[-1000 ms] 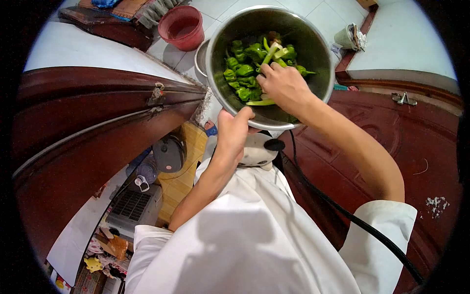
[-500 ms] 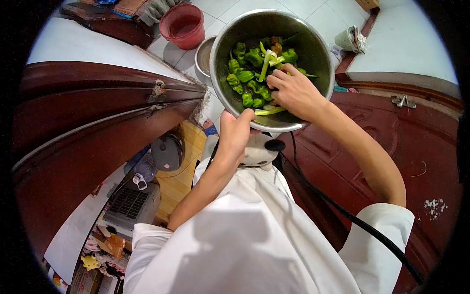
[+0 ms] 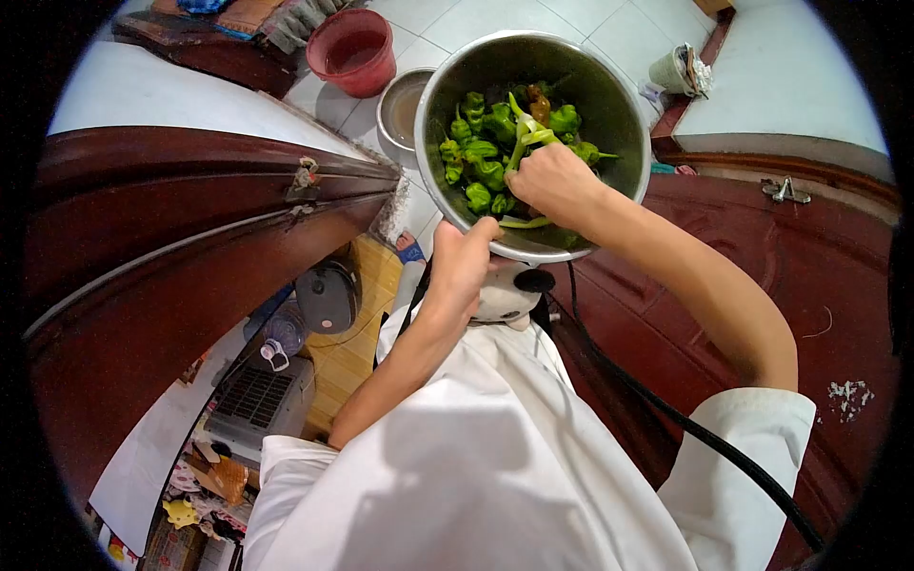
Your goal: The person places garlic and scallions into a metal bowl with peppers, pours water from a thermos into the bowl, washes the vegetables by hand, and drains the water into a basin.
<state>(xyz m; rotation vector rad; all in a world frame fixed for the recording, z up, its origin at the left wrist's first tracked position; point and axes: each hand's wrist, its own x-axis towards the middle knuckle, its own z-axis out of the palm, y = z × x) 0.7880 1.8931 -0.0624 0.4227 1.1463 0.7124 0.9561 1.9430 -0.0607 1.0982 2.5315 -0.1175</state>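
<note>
A deep steel bowl (image 3: 617,109) holds several wrinkled green peppers (image 3: 483,160) and some pale green stalks, which look like scallion (image 3: 521,119). One brownish piece (image 3: 539,103) sits toward the bowl's far side. My left hand (image 3: 459,265) grips the near left rim, its thumb over the edge and its other fingers mostly hidden below. Inside the bowl, my right hand (image 3: 555,187) is closed with curled fingers among the peppers, right against the stalks. Whatever is between those fingers is hidden by the hand.
Dark red door panels stand at left (image 3: 171,209) and right (image 3: 685,276). Beyond the bowl, a red bucket (image 3: 352,57) and a metal basin (image 3: 405,105) rest on the tiled floor, with a small bin (image 3: 674,71) at right. A black cable (image 3: 666,409) hangs beside my right arm.
My right hand has turned and closed into a fist, shifting slightly toward me over the stalks. The peppers have shifted, and the bowl has moved slightly toward me. My left hand keeps its hold.
</note>
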